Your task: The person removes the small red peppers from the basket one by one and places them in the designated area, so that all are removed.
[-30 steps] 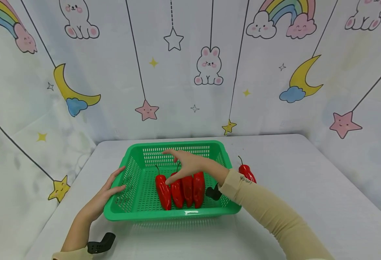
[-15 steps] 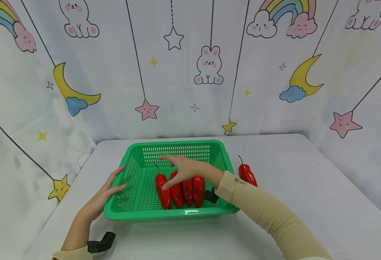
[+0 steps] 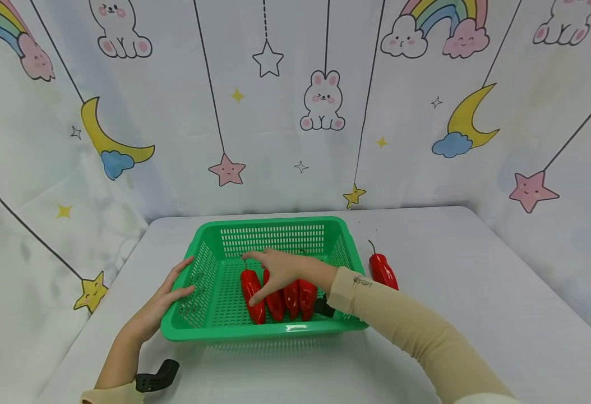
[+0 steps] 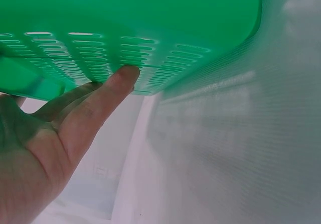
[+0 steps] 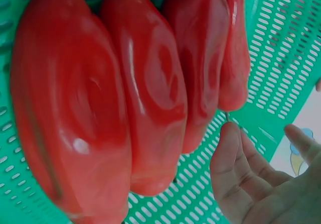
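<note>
A green plastic basket point(image 3: 225, 336) with slotted walls stands on the table. Inside, several glossy red peppers point(image 5: 143, 98) lie side by side, stems toward the back. My left hand point(image 3: 159, 307) rests against the basket's left side, its thumb point(image 4: 118, 83) touching the slotted wall in the left wrist view. Over the peppers reaches my right hand point(image 3: 280, 269), thumb and fingers spread apart. Its thumb lies across the leftmost pepper point(image 3: 250, 285), with the fingers near that pepper's stem. Whether they touch it I cannot tell. My right hand partly hides the other peppers.
Another red pepper point(image 3: 383, 272) lies on the white table point(image 3: 442, 258), just right of the basket. A black wrist device point(image 3: 158, 377) sits by my left forearm. Behind the table hangs a cloth point(image 3: 285, 134) printed with stars, moons and rabbits.
My right hand has shifted left and lower into the basket, toward the leftmost pepper. The left hand, the basket and the peppers have stayed where they were.
</note>
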{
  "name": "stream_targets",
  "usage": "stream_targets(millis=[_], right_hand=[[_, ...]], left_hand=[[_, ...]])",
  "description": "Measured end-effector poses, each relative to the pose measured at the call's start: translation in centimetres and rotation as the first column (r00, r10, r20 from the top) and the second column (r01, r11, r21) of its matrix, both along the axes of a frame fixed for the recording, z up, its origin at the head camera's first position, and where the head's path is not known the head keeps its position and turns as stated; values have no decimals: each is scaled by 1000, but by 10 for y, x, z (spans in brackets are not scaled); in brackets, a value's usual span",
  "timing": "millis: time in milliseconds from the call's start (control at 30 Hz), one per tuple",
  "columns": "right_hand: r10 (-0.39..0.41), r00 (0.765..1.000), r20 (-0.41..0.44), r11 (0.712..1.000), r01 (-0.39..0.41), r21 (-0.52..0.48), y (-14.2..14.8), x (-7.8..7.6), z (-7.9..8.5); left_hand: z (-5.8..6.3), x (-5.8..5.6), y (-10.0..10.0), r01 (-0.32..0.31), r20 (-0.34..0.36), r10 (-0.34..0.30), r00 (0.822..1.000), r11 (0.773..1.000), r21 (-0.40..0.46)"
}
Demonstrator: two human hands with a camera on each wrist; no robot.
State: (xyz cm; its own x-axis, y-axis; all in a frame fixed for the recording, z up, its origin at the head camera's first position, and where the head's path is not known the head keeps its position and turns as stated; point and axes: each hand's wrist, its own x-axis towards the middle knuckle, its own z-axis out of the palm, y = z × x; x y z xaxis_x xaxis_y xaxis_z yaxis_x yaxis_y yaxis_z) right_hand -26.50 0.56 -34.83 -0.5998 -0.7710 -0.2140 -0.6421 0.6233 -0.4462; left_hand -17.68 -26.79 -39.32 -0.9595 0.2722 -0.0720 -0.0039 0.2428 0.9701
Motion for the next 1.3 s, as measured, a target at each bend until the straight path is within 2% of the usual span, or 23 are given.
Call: stream_targets(millis=[400, 733, 1300], right_hand=[[-13, 1000, -19, 997, 15, 82, -10, 6, -8], [1, 997, -76, 985, 12, 174, -16, 11, -9], [71, 980, -185, 959, -16, 282, -26, 11, -20]], left_hand=[[0, 0, 0, 6, -9, -6, 1000, 1000, -4], [-2, -1, -1, -4, -17, 3, 1000, 1000, -25], [0, -1, 0, 6, -16, -6, 1000, 1000, -17]])
